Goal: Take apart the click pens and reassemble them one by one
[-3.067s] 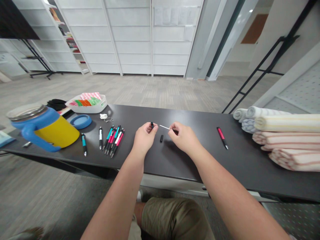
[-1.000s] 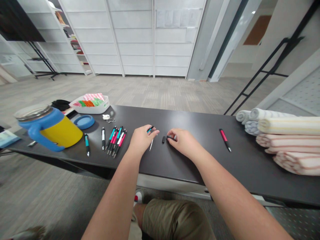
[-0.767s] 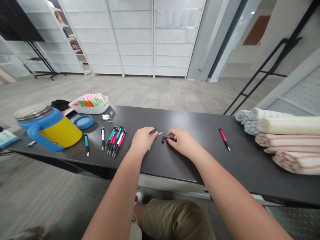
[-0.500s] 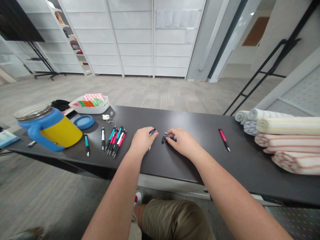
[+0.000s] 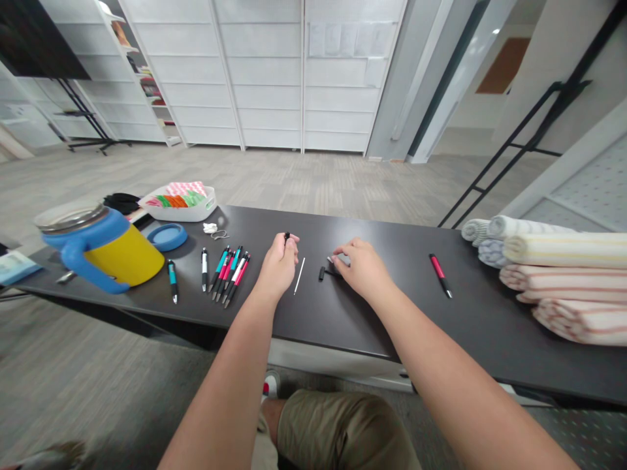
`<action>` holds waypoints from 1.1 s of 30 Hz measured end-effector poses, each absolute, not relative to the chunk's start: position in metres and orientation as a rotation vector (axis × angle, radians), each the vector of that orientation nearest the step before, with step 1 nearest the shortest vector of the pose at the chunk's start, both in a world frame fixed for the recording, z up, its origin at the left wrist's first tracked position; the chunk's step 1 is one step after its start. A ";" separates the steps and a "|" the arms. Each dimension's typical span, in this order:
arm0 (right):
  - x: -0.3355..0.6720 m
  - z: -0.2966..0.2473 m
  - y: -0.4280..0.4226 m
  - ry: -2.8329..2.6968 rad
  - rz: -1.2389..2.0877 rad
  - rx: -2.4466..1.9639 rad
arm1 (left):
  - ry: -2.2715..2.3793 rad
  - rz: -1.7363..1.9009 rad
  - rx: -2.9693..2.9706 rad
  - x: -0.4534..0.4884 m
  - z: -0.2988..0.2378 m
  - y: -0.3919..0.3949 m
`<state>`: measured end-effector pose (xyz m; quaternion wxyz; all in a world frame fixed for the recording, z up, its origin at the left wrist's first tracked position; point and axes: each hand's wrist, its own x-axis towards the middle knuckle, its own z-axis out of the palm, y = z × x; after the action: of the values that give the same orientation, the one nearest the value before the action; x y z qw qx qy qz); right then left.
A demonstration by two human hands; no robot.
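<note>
My left hand (image 5: 280, 262) is closed around a pen part whose black end (image 5: 287, 235) sticks up above the thumb; the rest is hidden in the fist. Just right of that hand, a thin white pen refill (image 5: 299, 276) lies on the dark table (image 5: 304, 320). My right hand (image 5: 360, 264) rests low over the tabletop with fingers bent together. A small greyish piece (image 5: 345, 259) shows at its fingers, too covered to name. Close by lies a short black pen part (image 5: 321, 273), with another dark piece partly under the hand.
Several click pens (image 5: 229, 277) lie grouped at left, near a white pen (image 5: 204, 269) and a teal pen (image 5: 172, 282). A yellow-blue mug (image 5: 130, 258), blue lid (image 5: 167, 237) and white basket (image 5: 208, 205) stand beyond. A red pen (image 5: 440, 275) and rolled towels (image 5: 563, 281) are right.
My left hand has moved up and left and turned, closing over the teal pen part. The refill now lies uncovered. My right hand has shifted slightly right and up from the black part.
</note>
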<state>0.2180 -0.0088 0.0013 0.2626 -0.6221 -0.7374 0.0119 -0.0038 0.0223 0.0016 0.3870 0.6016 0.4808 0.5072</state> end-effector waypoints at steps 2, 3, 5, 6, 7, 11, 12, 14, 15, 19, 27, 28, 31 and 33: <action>0.219 -0.002 -0.003 -1.995 0.033 -1.696 | 1.155 1.275 1.526 -0.004 -0.001 0.025; 0.219 -0.002 -0.001 -1.997 0.042 -1.705 | 1.121 1.274 1.515 -0.004 -0.002 0.027; 0.220 -0.002 0.003 -2.015 0.073 -1.713 | 1.060 1.291 1.474 -0.004 -0.003 0.028; 0.220 -0.002 0.004 -2.026 0.086 -1.710 | 1.032 1.303 1.451 -0.004 -0.003 0.029; 0.220 -0.001 0.004 -2.036 0.093 -1.704 | 1.009 1.317 1.427 -0.004 -0.002 0.029; 0.220 0.001 0.004 -2.082 0.050 -1.681 | 0.954 1.361 1.326 -0.002 0.000 0.029; 0.219 0.002 0.003 -2.096 0.028 -1.686 | 0.945 1.358 1.305 -0.001 0.001 0.029; 0.217 0.003 0.001 -2.127 -0.020 -1.704 | 0.932 1.336 1.287 0.000 0.002 0.028; 0.215 0.003 0.000 -2.143 -0.044 -1.716 | 0.930 1.324 1.299 0.000 0.003 0.027; 0.210 0.007 -0.003 -2.193 -0.107 -1.705 | 1.013 1.361 1.574 -0.005 0.006 0.024; 0.213 0.014 -0.007 -1.967 0.157 -1.515 | 1.027 1.390 2.241 -0.009 0.019 0.014; 0.214 0.015 -0.008 -1.959 0.171 -1.493 | 1.016 1.396 2.240 -0.008 0.020 0.014; 0.215 0.016 -0.010 -1.971 0.184 -1.464 | 0.996 1.415 2.208 -0.009 0.022 0.011; 0.215 0.016 -0.010 -1.995 0.186 -1.459 | 1.011 1.413 2.164 -0.009 0.021 0.010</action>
<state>0.2149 -0.0097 0.0156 0.3252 -0.5567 -0.7612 0.0709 -0.0090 0.0102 0.0211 0.1823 0.7667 0.3584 0.5005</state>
